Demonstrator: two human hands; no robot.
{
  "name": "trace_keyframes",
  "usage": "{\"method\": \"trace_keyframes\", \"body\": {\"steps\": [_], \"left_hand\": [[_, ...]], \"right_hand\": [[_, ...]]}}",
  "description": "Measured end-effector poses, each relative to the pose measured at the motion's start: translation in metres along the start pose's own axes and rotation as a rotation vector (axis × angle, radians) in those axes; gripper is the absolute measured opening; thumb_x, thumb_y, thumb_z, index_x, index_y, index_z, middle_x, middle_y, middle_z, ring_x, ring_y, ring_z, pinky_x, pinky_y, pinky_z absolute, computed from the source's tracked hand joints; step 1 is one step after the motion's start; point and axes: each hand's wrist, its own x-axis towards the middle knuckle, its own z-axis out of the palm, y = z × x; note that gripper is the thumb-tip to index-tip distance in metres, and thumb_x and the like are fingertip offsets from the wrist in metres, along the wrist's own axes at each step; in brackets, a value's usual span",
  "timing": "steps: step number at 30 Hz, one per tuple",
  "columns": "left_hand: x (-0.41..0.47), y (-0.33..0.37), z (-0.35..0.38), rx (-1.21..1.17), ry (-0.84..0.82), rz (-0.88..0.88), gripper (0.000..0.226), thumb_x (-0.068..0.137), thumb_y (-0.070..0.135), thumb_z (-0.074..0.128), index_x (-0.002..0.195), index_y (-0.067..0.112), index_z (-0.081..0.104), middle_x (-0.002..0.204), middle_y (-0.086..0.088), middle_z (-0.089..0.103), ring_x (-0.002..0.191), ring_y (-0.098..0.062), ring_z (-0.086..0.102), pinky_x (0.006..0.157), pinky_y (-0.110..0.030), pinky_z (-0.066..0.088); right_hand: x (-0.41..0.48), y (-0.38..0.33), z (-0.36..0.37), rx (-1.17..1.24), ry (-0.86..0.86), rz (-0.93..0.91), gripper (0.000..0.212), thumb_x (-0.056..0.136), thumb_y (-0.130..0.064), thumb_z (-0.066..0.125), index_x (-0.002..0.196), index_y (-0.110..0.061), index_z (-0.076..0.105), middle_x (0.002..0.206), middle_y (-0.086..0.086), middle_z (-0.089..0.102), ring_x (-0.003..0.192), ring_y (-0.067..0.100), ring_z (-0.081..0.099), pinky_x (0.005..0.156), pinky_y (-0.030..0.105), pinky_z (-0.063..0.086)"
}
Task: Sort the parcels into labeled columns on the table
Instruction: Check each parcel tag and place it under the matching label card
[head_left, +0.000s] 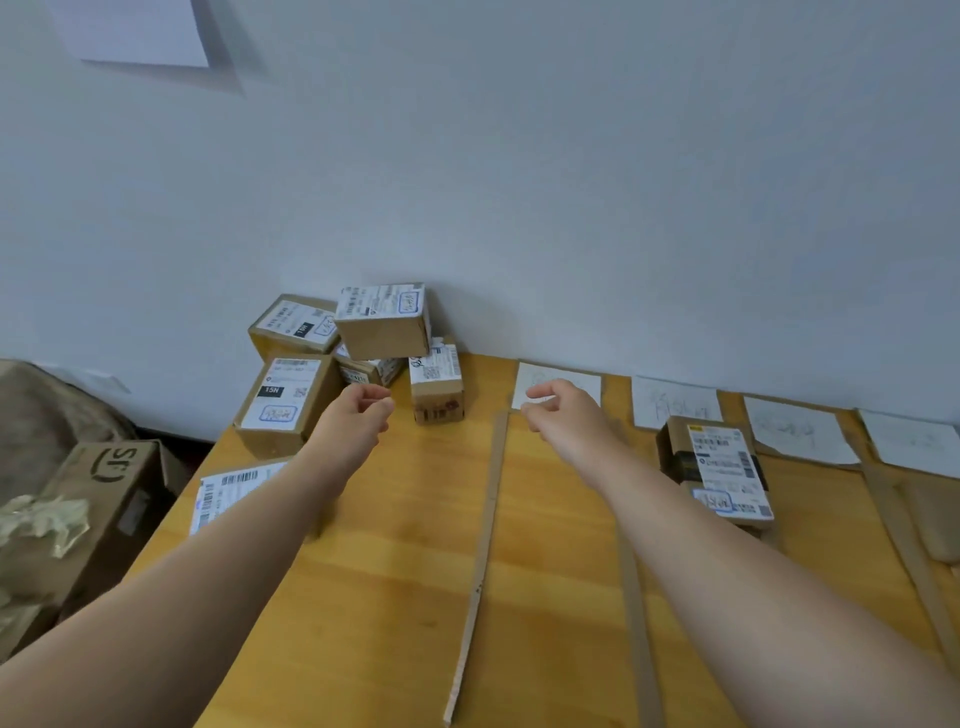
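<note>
Several brown cardboard parcels with white shipping labels are heaped at the table's far left corner; the topmost parcel (383, 322) sits against the wall, and a small upright parcel (436, 387) stands just right of the heap. My left hand (358, 415) hovers in front of the heap with loosely curled fingers, holding nothing. My right hand (561, 410) hovers over the first paper column label (587, 382), fingers loosely curled and empty. Two stacked parcels (719, 467) lie in the second column. A flat parcel (228, 488) is partly hidden under my left forearm.
Cardboard strips (485, 545) divide the wooden table (405, 571) into columns, with paper labels (675, 402) along the wall. An open carton (104, 499) with crumpled paper stands on the floor at the left. The wall closes off the table's far edge.
</note>
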Motion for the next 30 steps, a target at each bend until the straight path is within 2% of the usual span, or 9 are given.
{"method": "trace_keyframes", "body": {"steps": [3, 7, 11, 16, 19, 22, 25, 27, 30], "left_hand": [[0.035, 0.000, -0.012, -0.020, -0.011, -0.038, 0.031, 0.096, 0.036, 0.050, 0.122, 0.018, 0.050, 0.113, 0.000, 0.056, 0.098, -0.017, 0.057, 0.085, -0.036, 0.049], [0.086, 0.001, -0.022, -0.106, -0.026, -0.169, 0.060, 0.090, 0.051, 0.054, 0.137, 0.018, 0.037, 0.124, -0.002, 0.050, 0.103, -0.023, 0.054, 0.081, -0.035, 0.049], [0.133, 0.016, -0.022, -0.227, -0.036, -0.284, 0.085, 0.080, 0.057, 0.063, 0.147, 0.026, 0.022, 0.146, -0.006, 0.036, 0.123, -0.029, 0.046, 0.086, -0.041, 0.052], [0.153, 0.026, 0.004, -0.598, -0.167, -0.570, 0.085, 0.083, 0.055, 0.064, 0.148, 0.015, 0.026, 0.148, -0.013, 0.036, 0.131, -0.037, 0.042, 0.101, -0.048, 0.043], [0.163, 0.023, 0.020, -0.717, -0.158, -0.612, 0.077, 0.085, 0.053, 0.062, 0.143, 0.011, 0.034, 0.134, -0.008, 0.049, 0.128, -0.031, 0.047, 0.090, -0.039, 0.041], [0.178, 0.017, 0.027, -0.790, -0.089, -0.658, 0.081, 0.080, 0.058, 0.065, 0.141, 0.012, 0.038, 0.131, -0.006, 0.052, 0.122, -0.026, 0.050, 0.096, -0.041, 0.039], [0.183, 0.016, 0.031, -0.864, -0.061, -0.641, 0.072, 0.080, 0.055, 0.067, 0.135, 0.015, 0.043, 0.116, -0.006, 0.057, 0.101, -0.022, 0.057, 0.083, -0.040, 0.044], [0.186, 0.016, 0.033, -0.907, -0.047, -0.637, 0.065, 0.079, 0.052, 0.069, 0.130, 0.018, 0.047, 0.115, -0.004, 0.060, 0.101, -0.020, 0.059, 0.084, -0.040, 0.050], [0.184, 0.018, 0.033, -0.927, -0.045, -0.640, 0.049, 0.078, 0.048, 0.073, 0.111, 0.017, 0.055, 0.102, -0.003, 0.064, 0.095, -0.015, 0.062, 0.077, -0.034, 0.054]], "right_hand": [[0.023, -0.012, 0.017, 0.069, 0.022, 0.050, 0.018, 0.092, -0.025, 0.055, 0.110, -0.026, 0.056, 0.113, 0.005, 0.061, 0.105, 0.021, 0.060, 0.095, 0.039, 0.051], [0.051, -0.023, 0.043, 0.152, 0.051, 0.128, 0.018, 0.090, -0.023, 0.055, 0.107, -0.027, 0.057, 0.110, 0.002, 0.061, 0.102, 0.020, 0.062, 0.097, 0.041, 0.051], [0.074, -0.026, 0.064, 0.150, 0.077, 0.158, 0.013, 0.092, -0.024, 0.054, 0.103, -0.029, 0.055, 0.109, 0.003, 0.061, 0.101, 0.020, 0.062, 0.095, 0.041, 0.052], [0.093, -0.021, 0.082, 0.154, 0.119, 0.219, 0.012, 0.091, -0.023, 0.056, 0.101, -0.028, 0.056, 0.107, 0.004, 0.063, 0.099, 0.020, 0.063, 0.094, 0.041, 0.053], [0.101, -0.015, 0.084, 0.116, 0.129, 0.241, 0.017, 0.092, -0.024, 0.056, 0.108, -0.025, 0.057, 0.108, 0.003, 0.063, 0.100, 0.019, 0.062, 0.094, 0.040, 0.052], [0.106, -0.007, 0.082, 0.090, 0.135, 0.258, 0.023, 0.093, -0.022, 0.056, 0.115, -0.020, 0.058, 0.111, 0.003, 0.064, 0.104, 0.019, 0.062, 0.095, 0.036, 0.051], [0.107, -0.002, 0.079, 0.086, 0.140, 0.283, 0.024, 0.093, -0.020, 0.054, 0.117, -0.019, 0.058, 0.111, 0.004, 0.063, 0.103, 0.019, 0.061, 0.088, 0.030, 0.050], [0.108, 0.001, 0.077, 0.088, 0.136, 0.295, 0.021, 0.093, -0.020, 0.054, 0.114, -0.020, 0.058, 0.110, 0.005, 0.063, 0.099, 0.019, 0.062, 0.086, 0.030, 0.051], [0.109, 0.001, 0.073, 0.083, 0.134, 0.288, 0.018, 0.092, -0.020, 0.053, 0.109, -0.021, 0.058, 0.107, 0.006, 0.065, 0.098, 0.021, 0.063, 0.088, 0.033, 0.051]]}}
